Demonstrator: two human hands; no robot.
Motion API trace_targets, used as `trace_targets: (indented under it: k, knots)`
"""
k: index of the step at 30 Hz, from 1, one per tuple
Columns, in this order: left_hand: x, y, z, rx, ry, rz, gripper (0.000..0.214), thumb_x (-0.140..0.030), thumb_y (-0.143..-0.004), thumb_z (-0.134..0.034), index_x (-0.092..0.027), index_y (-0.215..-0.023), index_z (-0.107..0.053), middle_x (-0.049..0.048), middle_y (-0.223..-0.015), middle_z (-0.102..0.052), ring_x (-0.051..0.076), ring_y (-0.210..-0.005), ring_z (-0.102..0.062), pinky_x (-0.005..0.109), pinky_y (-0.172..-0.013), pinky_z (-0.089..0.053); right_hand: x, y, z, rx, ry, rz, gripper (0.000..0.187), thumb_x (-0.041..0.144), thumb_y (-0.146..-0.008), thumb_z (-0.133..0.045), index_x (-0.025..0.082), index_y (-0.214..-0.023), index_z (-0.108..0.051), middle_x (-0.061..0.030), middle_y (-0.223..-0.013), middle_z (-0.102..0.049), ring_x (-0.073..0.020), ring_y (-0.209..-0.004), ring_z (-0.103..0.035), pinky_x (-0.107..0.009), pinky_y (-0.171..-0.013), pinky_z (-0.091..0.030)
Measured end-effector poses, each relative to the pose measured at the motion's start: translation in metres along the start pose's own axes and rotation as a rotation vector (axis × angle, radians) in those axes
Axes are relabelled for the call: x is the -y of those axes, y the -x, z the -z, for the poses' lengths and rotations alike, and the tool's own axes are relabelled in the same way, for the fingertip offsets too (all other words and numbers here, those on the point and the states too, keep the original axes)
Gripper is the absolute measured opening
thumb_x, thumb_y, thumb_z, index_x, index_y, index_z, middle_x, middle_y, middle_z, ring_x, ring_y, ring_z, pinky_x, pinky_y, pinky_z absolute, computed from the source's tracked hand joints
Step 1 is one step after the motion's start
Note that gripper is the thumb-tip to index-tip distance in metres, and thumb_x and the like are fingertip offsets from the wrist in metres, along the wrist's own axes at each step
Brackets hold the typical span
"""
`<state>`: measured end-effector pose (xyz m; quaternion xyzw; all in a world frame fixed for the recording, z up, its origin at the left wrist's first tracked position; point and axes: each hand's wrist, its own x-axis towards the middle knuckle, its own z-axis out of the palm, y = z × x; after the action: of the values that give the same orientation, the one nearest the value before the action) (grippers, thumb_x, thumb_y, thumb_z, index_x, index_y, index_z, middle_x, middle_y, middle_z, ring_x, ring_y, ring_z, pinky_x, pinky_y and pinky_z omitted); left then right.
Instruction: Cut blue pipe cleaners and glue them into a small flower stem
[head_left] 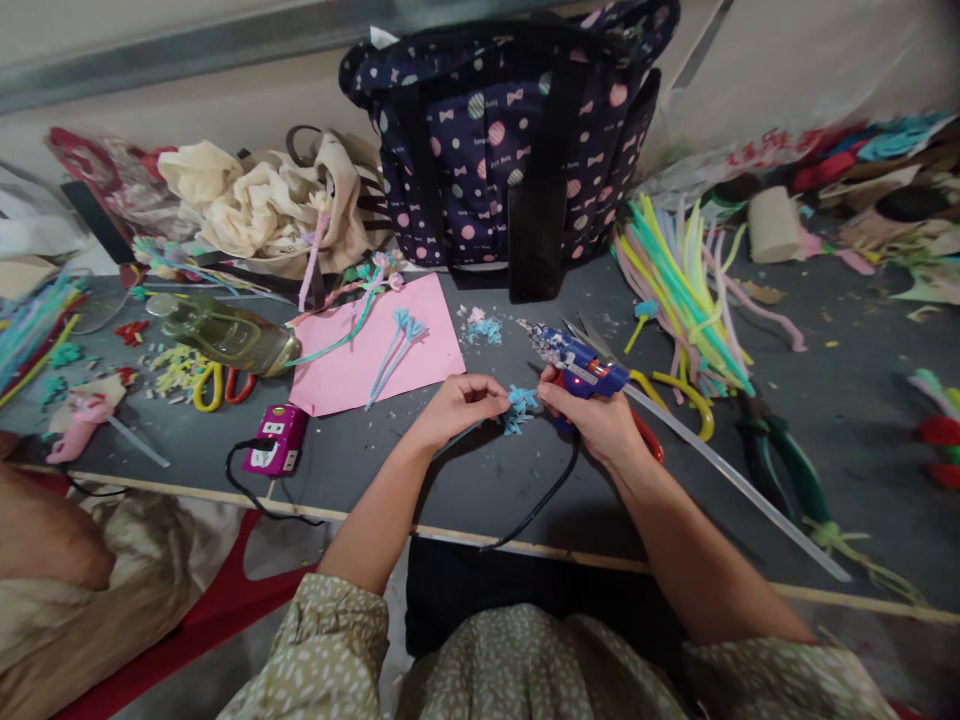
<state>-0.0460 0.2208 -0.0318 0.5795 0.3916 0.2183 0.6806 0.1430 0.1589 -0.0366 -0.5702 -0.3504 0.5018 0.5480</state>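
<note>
My left hand (472, 405) is closed on a light blue pipe-cleaner flower (520, 408), pinching it at the petals while its stem trails back under the wrist. My right hand (585, 405) is wrapped round a blue hot glue gun (577, 360) with a lit red light. Its nozzle, crusted with glue and fluff, points up and left, away from the flower. A long clear glue stick (735, 480) juts from the gun's rear. The right thumb and forefinger reach the flower's edge; whether they grip it, I cannot tell. Two finished-looking blue flowers (405, 325) lie on pink paper (341, 355).
Scissors (675, 385) lie beyond the right hand, near green-handled pliers (787, 460) and bundled pipe cleaners (690, 300). A phone (537, 240) leans on a dark patterned bag (502, 130). Leftward are a bottle (225, 330), a purple power socket (277, 440) and another person's arm (52, 525).
</note>
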Motion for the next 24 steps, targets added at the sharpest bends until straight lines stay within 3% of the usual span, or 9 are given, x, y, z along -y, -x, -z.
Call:
trace_targets:
  k: [24]
  knots:
    - [0.0040,0.0022,0.0008,0.026,-0.026,-0.018,0.025,-0.037,-0.074,-0.073,-0.013,-0.079,-0.071,0.0008,-0.059,-0.058,0.007,-0.052,-0.048,0.020,-0.049,-0.033,0.0016,0.0020,-0.0049,-0.026,0.070,0.022,0.024,0.034,-0.066,-0.077,0.020,-0.081,-0.065,0.0004,-0.075,-0.064,-0.0132,-0.065,-0.057,-0.029,-0.065,-0.048]
